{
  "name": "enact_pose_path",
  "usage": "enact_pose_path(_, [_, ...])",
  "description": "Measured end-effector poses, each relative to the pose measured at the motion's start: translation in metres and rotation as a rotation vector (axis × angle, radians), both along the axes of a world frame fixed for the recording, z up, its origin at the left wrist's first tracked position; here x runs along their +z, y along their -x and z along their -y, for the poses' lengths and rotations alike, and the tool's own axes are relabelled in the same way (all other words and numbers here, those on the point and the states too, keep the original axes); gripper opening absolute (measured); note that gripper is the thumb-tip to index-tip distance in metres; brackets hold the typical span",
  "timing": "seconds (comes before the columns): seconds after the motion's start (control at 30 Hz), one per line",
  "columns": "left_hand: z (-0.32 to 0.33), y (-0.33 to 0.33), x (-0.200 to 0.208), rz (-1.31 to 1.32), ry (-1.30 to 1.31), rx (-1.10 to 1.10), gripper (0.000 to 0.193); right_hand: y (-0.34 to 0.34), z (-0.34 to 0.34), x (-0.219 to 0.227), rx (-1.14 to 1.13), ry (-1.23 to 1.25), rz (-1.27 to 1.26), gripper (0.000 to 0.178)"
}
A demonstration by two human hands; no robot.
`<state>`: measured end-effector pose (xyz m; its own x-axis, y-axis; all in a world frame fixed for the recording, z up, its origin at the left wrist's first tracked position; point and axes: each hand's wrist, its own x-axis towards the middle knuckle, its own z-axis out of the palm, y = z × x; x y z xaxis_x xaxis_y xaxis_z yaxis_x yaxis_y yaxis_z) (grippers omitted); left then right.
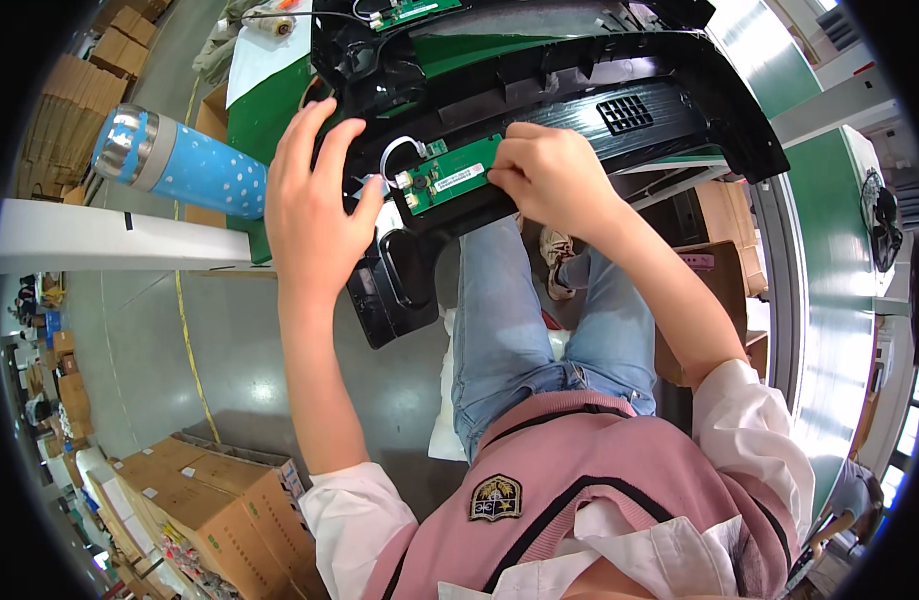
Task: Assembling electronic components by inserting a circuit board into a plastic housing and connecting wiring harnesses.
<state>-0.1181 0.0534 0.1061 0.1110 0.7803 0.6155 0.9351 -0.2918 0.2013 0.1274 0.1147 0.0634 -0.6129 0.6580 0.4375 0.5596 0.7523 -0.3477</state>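
Note:
A long green circuit board (454,178) with a white label lies on the inner side of a curved black plastic housing (579,110). At its right end my right hand (557,180) is closed, thumb and finger pinching the board's edge. My left hand (319,205) is open beside the board's left end, fingers spread and pointing away from me. Its thumb tip is close to the white connectors there; whether it touches them I cannot tell. A white cable (387,152) loops from that end to a small green board (436,148).
A blue dotted bottle (207,165) lies close left of my left hand. Behind is another black housing (364,65) with a green board. The housing's near end overhangs the green table (254,120) above my lap. Cardboard boxes (224,505) stand on the floor at left.

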Motion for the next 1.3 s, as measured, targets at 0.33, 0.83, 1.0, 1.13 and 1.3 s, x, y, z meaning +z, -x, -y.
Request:
enact_pose_path(0.33, [-0.029, -0.011, -0.009, -0.336, 0.329, 0.100, 0.037, 0.003, 0.037, 0.010, -0.042, -0.219, 0.192, 0.020])
enact_pose_path(0.83, [-0.026, 0.000, -0.020, -0.473, 0.289, 0.078, 0.030, -0.049, 0.086, 0.056, 0.236, 0.334, 0.037, 0.017])
enact_pose_path(1.0, [-0.031, -0.004, -0.021, -0.404, 0.274, 0.058, 0.023, -0.034, -0.004, 0.033, 0.379, 0.113, -0.119, 0.009])
enact_pose_path(1.13, [-0.031, -0.003, -0.014, -0.264, 0.233, 0.015, 0.027, -0.016, -0.031, 0.016, 0.638, 0.282, -0.095, 0.010])
enact_pose_path(1.3, [-0.030, 0.000, -0.017, -0.187, 0.299, 0.008, 0.032, -0.003, -0.030, 0.017, 0.512, 0.504, -0.074, 0.008])
